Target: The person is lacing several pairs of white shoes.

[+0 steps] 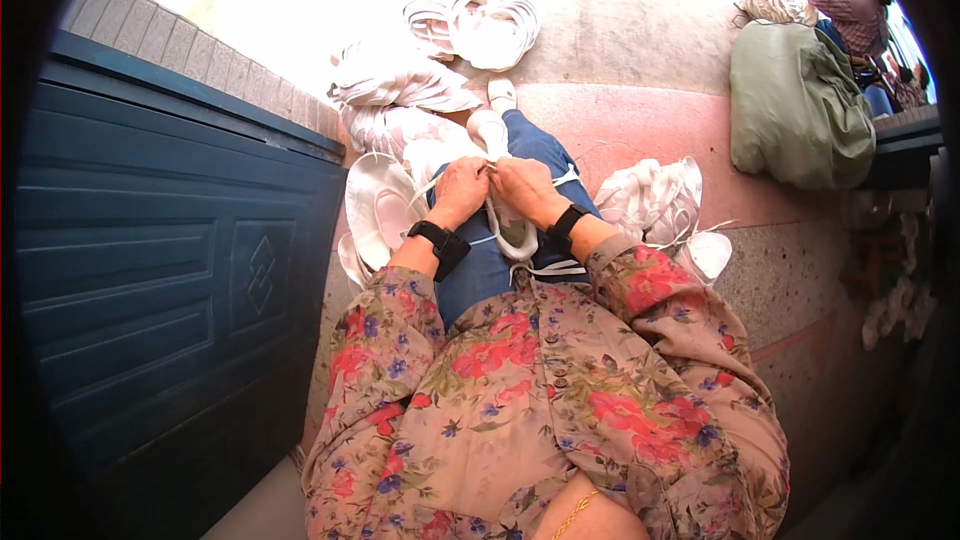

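A white shoe (512,230) lies lengthwise on my lap over my blue trousers. Above it my left hand (461,190) and my right hand (530,188) are close together, fingers pinched on a thin white shoelace (431,184). One lace end sticks out to the left of my left hand. The fingertips meet over the shoe, so the lacing under them is hidden. More loose white laces (566,176) lie across my trousers. Beside my left leg is a white shoe piece (372,208) with a pale pink inside.
White shoe pieces are piled (400,135) ahead on the left, with a nested stack (490,28) beyond. Another laced pile (652,198) lies right, beside a white piece (708,254). A green sack (795,105) stands far right, near people (850,25). A blue door (170,240) borders my left.
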Demonstrator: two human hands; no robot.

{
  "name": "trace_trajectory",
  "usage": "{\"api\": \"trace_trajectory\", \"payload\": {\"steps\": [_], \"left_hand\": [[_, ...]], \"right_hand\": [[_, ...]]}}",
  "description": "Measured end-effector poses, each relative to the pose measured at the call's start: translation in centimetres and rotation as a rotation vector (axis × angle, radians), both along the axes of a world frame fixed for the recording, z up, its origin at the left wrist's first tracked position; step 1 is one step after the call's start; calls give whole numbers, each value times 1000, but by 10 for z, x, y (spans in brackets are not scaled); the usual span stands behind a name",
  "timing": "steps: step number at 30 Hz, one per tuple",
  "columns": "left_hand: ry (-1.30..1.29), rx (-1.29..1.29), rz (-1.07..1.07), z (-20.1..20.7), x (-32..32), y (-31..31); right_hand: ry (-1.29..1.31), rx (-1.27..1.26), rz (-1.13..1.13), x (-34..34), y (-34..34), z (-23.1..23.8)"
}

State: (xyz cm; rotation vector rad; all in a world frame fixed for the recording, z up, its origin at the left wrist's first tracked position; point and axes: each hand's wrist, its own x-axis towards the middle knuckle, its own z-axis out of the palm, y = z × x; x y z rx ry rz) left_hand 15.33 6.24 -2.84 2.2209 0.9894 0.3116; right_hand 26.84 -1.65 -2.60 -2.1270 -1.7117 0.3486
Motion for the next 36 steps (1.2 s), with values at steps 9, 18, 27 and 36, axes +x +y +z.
{"api": "trace_trajectory", "payload": {"steps": [9,18,27,36], "left_hand": [[-135,113,64,0,1,-13],[-20,573,-64,33,-3,-37],[-355,-207,-323,103,2,-71],[-505,-583,247,82,-18,-69]], "right_hand": [[-32,40,174,12,-7,0],[299,-614,426,77,-160,97],[1002,-226,130,61,-94,136],[1434,-94,-171,18,-58,73]]}}
